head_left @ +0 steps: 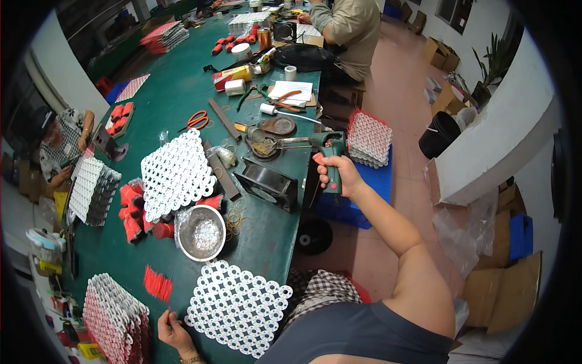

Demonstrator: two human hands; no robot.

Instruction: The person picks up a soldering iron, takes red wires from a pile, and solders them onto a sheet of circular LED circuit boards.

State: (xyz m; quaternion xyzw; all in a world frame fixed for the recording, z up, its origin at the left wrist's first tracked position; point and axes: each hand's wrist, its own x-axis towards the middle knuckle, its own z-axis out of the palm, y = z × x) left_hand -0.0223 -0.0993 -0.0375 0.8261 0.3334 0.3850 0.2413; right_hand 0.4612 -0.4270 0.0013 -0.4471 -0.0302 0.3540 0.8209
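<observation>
My right hand (341, 175) is wrapped round the green pistol grip of a soldering gun (332, 148) at the table's right edge. Its metal barrel points left, with the tip over a small tin of amber residue (264, 147). Down at the near left, my left hand (174, 332) pinches a thin red wire beside a loose bunch of short red wires (158, 284). Just right of that hand lies a flat panel of white rings with dark centres (239, 306). A second such panel (177, 174) rests farther up, next to a metal bowl (202, 233).
Stacks of white-and-red panels stand at the near left (115, 315) and on a blue crate (370, 138) at right. A black fan (267, 185), red-handled scissors (197, 119) and pliers (288, 97) lie on the green table (267, 249). Two other people sit at the table.
</observation>
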